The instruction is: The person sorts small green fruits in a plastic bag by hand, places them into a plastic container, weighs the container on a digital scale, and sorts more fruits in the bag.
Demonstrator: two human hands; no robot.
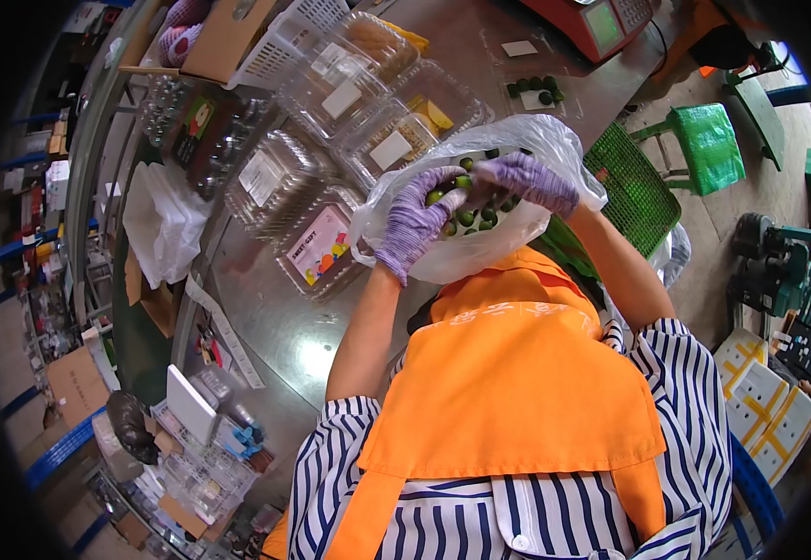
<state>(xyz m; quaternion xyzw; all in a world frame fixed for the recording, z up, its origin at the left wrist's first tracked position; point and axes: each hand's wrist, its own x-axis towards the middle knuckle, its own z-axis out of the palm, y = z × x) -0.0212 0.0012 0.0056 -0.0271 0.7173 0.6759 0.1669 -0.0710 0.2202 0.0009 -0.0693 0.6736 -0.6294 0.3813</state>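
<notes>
Head | bag: mouth up, long axis rising rightward | left hand: gripping fruits | right hand: can't tell

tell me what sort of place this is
Probably a fruit shop or packing spot: clear boxes stacked on the table, what looks like a red scale, and a bag of small green fruit.

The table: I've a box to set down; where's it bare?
The table is barest between white strip, pink-labelled box and left forearm; a smaller patch lies between scale and green basket. Clear boxes and bag crowd the middle.
</notes>
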